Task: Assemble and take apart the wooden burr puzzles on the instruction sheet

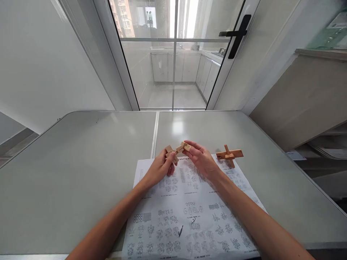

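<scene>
Head view: both forearms reach forward from the bottom edge and converge over a printed sheet (189, 209) that lies on a grey table (81, 173). The left hand (159, 169) is raised a little above the sheet, wrist bent slightly up, fingers curled inward and closed on a small wooden piece (170, 151), which it pinches between thumb and fingertips. The right hand (202, 159) is turned palm toward the left hand, fingers bent and drawn together, and grips a second wooden block (184, 147) at its fingertips. The two wooden parts meet in the gap between the hands, touching end to end; whether they are locked together or only pressed against each other cannot be told. Both are held clear of the sheet, above its far edge and near the table's middle seam.

To the right of the right hand, apart from it, a wooden cross (230, 154) of interlocked bars lies at the sheet's far right corner, partly on the paper and partly on the table. The sheet is covered with rows of small line drawings, and pen marks show near its lower middle. Beyond the table stands a glass door (173, 54) with a black handle (236, 34).
</scene>
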Demonstrator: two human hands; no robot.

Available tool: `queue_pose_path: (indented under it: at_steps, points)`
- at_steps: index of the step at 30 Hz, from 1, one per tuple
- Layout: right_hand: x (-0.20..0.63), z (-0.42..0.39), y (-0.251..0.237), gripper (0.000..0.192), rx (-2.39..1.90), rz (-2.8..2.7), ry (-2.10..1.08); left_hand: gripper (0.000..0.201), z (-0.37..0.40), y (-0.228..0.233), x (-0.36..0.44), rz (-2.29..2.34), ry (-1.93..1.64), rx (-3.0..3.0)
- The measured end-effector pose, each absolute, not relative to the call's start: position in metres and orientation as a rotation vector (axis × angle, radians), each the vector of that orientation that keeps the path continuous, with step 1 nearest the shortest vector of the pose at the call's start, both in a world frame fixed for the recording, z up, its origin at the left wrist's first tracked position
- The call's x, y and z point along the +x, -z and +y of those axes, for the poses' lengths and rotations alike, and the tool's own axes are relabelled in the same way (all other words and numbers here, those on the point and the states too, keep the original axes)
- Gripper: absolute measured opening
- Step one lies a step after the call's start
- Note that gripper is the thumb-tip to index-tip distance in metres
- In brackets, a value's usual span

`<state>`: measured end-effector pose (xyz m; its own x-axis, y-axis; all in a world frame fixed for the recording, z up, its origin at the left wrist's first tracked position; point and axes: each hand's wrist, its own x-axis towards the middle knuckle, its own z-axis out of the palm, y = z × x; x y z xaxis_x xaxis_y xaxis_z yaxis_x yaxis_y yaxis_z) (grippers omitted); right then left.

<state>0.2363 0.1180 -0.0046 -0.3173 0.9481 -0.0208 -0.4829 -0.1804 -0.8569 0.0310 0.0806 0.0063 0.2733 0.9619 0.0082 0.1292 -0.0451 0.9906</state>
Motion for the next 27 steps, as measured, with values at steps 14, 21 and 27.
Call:
queue_pose_path:
  at_steps: [14, 21, 27]
  points:
    - [0.235, 0.113, 0.000, 0.036, -0.725, -1.106, -1.796, 0.054, 0.079, -0.007, 0.029, 1.111, -1.031, 1.445]
    - [0.231, 0.109, -0.005, 0.050, -0.726, -1.231, -1.870, 0.047, 0.075, -0.014, 0.032, 1.184, -1.094, 1.436]
    - [0.230, 0.110, 0.002, 0.051, -0.751, -1.220, -1.849, 0.044, 0.073, -0.021, 0.034, 1.336, -1.145, 1.517]
